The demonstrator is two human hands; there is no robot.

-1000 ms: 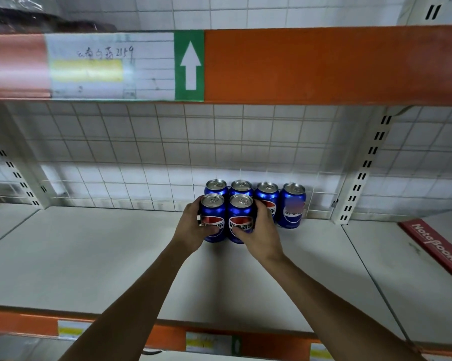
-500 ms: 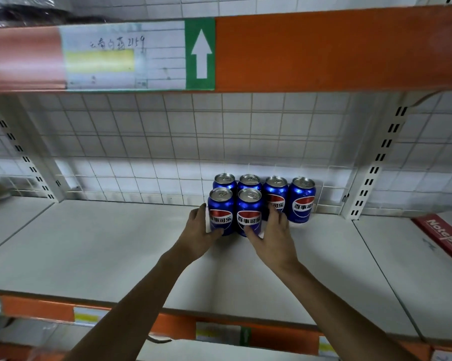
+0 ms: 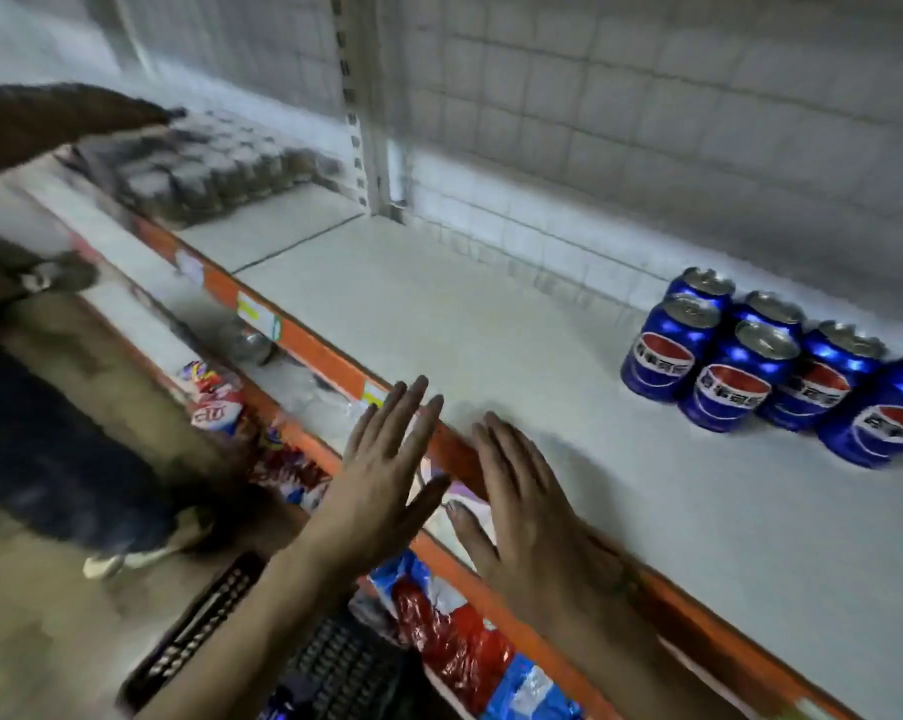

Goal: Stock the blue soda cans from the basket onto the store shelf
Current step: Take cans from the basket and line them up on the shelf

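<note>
Several blue soda cans (image 3: 735,366) stand upright in two rows on the white store shelf (image 3: 491,324), against its wire-grid back at the right. My left hand (image 3: 381,485) and my right hand (image 3: 522,491) hover flat with fingers spread over the shelf's orange front edge (image 3: 329,356), well to the left of the cans and holding nothing. A black plastic basket (image 3: 241,631) sits low in front of me, partly hidden by my left forearm; its contents are not visible.
Red and blue snack packets (image 3: 449,631) fill the shelf below. A wrapped pack of dark cans (image 3: 215,168) sits on the shelf's far left section past a perforated upright (image 3: 361,111). Another person's legs and shoe (image 3: 106,553) stand on the floor to the left.
Both hands have let go of the two front cans and pulled back to the shelf's front edge. The view has swung down and left, blurred, bringing the basket and lower shelf into sight.
</note>
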